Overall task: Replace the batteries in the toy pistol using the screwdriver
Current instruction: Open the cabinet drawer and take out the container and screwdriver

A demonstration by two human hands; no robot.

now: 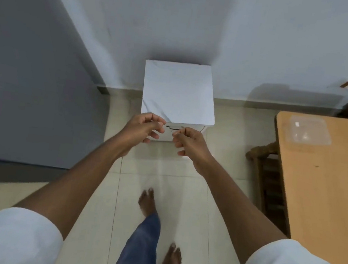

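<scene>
Neither a toy pistol, a screwdriver nor batteries are in view. I stand barefoot facing a small white cabinet (178, 91) with a marble-patterned top, set against the wall. My left hand (142, 128) and my right hand (190, 143) are held out side by side in front of the cabinet's near edge, just before its drawer handle (174, 127). The fingers of both hands are curled with the thumb near the fingertips, and I see nothing held in either. The two hands do not touch each other.
A wooden table (325, 181) stands to the right with a clear plastic lid or tray (309, 131) on it. A dark wooden chair (266, 170) sits between the table and the cabinet. A grey wall (34, 72) closes the left side. The floor is pale tile.
</scene>
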